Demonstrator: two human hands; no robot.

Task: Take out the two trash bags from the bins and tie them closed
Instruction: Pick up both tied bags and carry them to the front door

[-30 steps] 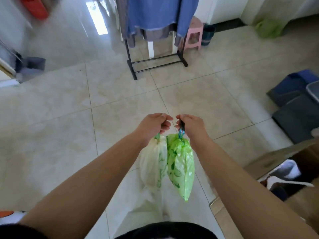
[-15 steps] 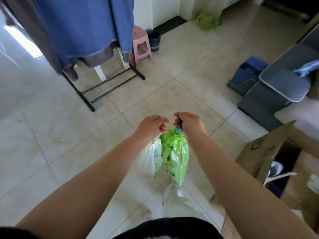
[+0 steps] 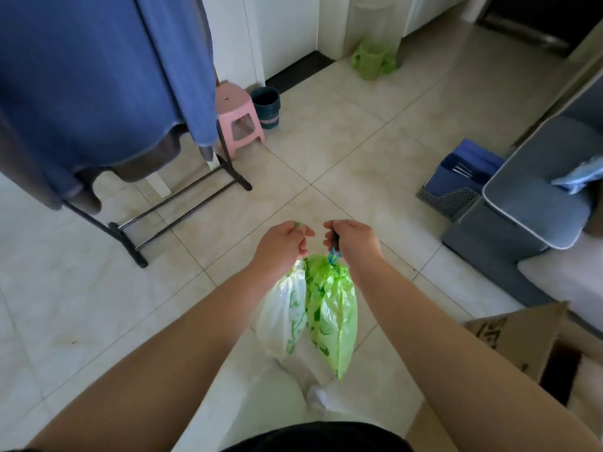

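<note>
Two trash bags hang side by side above the tiled floor in front of me. My left hand is shut on the gathered top of the white trash bag, which has green print. My right hand is shut on the blue drawstring of the green trash bag. Both bags are closed at the neck and touch each other. A green mesh bin stands by the far wall and a dark teal bin sits next to the pink stool.
A clothes rack draped with blue fabric stands at the left, a pink stool behind it. Grey lidded containers and a blue box sit at the right. An open cardboard box lies at the lower right.
The view has swung right and closer to the rack and bins. Both hands still hold the hanging bags, close together as before.
</note>
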